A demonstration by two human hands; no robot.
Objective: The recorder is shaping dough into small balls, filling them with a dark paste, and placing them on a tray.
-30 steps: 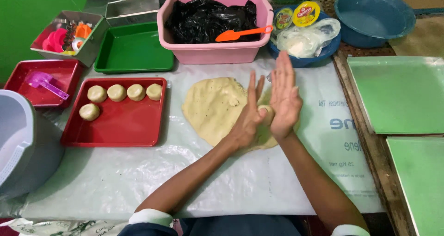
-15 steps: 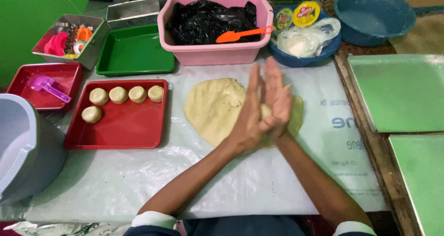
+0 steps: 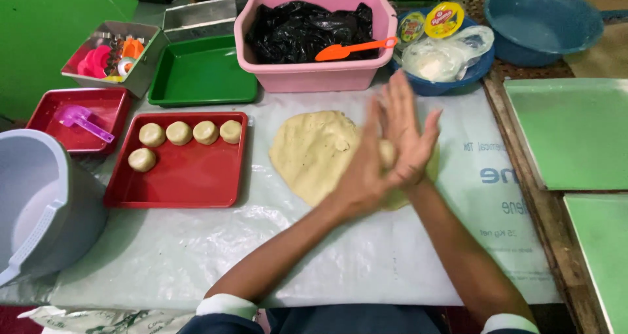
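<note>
A small dough piece (image 3: 387, 153) sits pressed between the flat palms of the left hand (image 3: 364, 170) and right hand (image 3: 407, 134), above one flattened dough sheet (image 3: 314, 152). Five dough balls (image 3: 178, 132) rest on one red tray (image 3: 190, 177).

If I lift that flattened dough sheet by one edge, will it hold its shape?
Probably not. The dough sheet lies thin and wide on the plastic sheet, so it would likely sag or tear. Its matte, slightly pitted surface looks soft and possibly tacky, so it may cling. The dough balls in the red tray look firmer.
</note>
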